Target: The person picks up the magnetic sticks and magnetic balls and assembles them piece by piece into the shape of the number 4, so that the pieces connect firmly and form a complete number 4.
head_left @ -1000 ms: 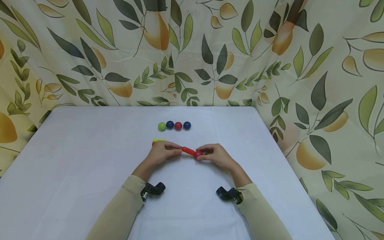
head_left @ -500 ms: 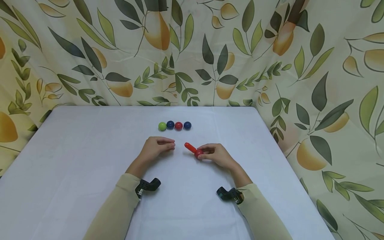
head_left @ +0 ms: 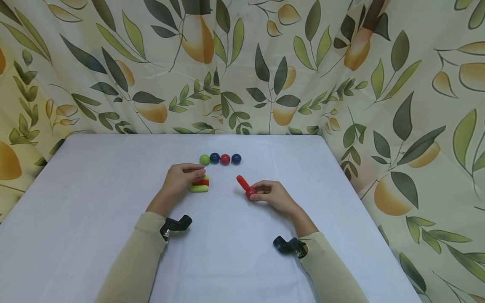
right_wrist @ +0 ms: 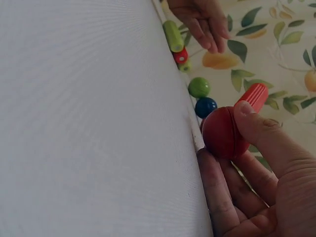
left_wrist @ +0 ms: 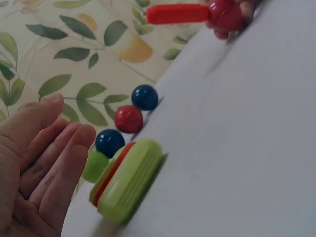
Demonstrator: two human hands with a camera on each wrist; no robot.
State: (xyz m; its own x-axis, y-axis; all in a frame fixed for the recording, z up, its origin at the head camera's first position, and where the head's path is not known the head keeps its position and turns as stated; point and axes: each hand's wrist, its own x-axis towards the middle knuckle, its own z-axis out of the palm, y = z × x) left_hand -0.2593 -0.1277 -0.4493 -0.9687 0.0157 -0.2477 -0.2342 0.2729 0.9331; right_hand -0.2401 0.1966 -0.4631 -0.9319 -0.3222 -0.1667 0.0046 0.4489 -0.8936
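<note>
My right hand (head_left: 278,194) pinches a red ball (right_wrist: 219,133) between thumb and fingers, just above the white table. A red ribbed stick (head_left: 243,182) juts from the ball, slanting up and to the left in the head view. My left hand (head_left: 177,185) holds nothing; its fingers are loosely extended beside a small group of sticks. In that group a red stick (head_left: 203,182) lies between a light green stick (head_left: 199,189) in front and another yellow-green stick (head_left: 206,177) behind, which the fingertips partly cover in the head view.
Farther back, a green ball (head_left: 204,159), a blue ball (head_left: 214,158), a red ball (head_left: 225,159) and a second blue ball (head_left: 236,158) stand in a row. A leaf-patterned curtain (head_left: 235,97) hangs behind the white table (head_left: 113,176).
My left hand has let go of the red stick's tip and moved left to the group of sticks. My right hand keeps its place while the stick has tilted more upright.
</note>
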